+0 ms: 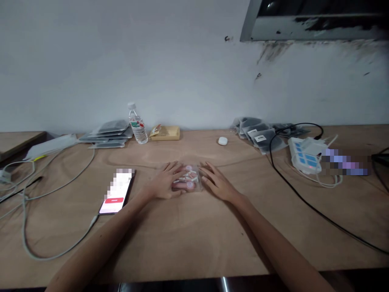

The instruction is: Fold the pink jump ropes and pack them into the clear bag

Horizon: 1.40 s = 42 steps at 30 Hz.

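Note:
A clear plastic bag (197, 184) with small pink and white items in it lies flat on the wooden table (188, 239). My left hand (165, 180) rests over the bag's left part, palm down with fingers stretched out, and hides some of it. On the other side, my right hand (220, 182) lies with its fingers spread, the fingertips at the bag's right edge. Neither hand is closed around anything. What exactly the pink items are, I cannot make out.
Left of my hands lies a lit phone (117, 194) on a charging cable. Along the wall stand a water bottle (138, 125), a small cardboard tray (170, 133), a white case (223, 141) and grey bags (263, 138). A power strip (304, 156) and a black cable (291, 188) lie right.

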Tool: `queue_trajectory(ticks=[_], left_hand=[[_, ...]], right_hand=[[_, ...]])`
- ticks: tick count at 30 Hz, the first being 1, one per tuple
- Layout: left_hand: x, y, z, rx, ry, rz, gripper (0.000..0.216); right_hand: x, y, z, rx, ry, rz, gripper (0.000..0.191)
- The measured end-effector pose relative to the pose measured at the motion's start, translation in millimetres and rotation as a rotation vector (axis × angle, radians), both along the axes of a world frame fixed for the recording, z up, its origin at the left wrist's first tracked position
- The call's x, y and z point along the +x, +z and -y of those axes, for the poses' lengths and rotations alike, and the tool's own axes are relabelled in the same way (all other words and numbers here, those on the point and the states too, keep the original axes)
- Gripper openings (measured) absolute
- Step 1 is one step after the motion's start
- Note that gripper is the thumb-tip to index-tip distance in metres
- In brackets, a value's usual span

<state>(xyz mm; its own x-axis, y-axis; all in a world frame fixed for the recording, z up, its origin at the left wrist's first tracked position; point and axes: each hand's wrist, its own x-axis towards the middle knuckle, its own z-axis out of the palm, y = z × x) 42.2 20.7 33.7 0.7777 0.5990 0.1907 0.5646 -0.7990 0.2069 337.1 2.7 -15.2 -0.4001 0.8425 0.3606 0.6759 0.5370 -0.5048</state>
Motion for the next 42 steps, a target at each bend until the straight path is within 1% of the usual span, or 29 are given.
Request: queue_trajectory(ticks=[3, 6, 13, 17, 20, 22, 26, 30, 32, 35, 39, 42], left_hand=[[1, 1.5, 3, -0.003, 0.031, -0.002, 0.081], [1, 3.3, 4, 0.006, 0.028, -0.011, 0.082], [-1, -3.4, 0, 0.03, 0.019, -0.005, 0.081], [0, -5.4, -2, 0.019, -0.008, 0.007, 0.082], [5, -3.3, -3, 0.014, -0.022, -0.003, 0.08], [9, -1.6, -2, 0.019, -0.032, -0.012, 0.078], [17, -0.5, 7, 0.044, -0.029, -0.018, 0.079], [24, -2.2, 18, 0.061, 0.015, -0.045, 0.078], [26, -2.5, 21, 0.05, 0.026, -0.045, 0.077], [25, -1.4, 20, 0.024, 0.007, -0.049, 0.079], [24, 1.7, 17, 0.013, 0.013, -0.053, 0.084], [23, 3.5, 17, 0.019, 0.032, -0.073, 0.085]], right_hand=[[4, -4.0, -2, 0.025, -0.016, 0.047, 0.041], [6, -4.8, -3, 0.049, 0.0, 0.092, 0.038], [2, -2.9, 0, 0.04, -0.017, 0.133, 0.041], [0, -2.5, 0, 0.047, 0.017, 0.135, 0.044], [-3, -3.9, -1, 0.035, 0.012, 0.082, 0.047], [-5, -5.9, -3, 0.009, -0.012, 0.028, 0.045], [-8, -9.4, -6, -0.034, -0.073, -0.085, 0.029], [-9, -8.0, -6, -0.032, -0.071, -0.183, 0.016], [-8, -7.0, -6, -0.037, -0.069, -0.218, 0.014], [-3, -7.8, -8, -0.037, -0.087, -0.269, 0.013], [7, -12.0, -14, -0.034, -0.176, -0.321, 0.012], [14, -13.0, -17, -0.026, -0.2, -0.313, 0.012]])
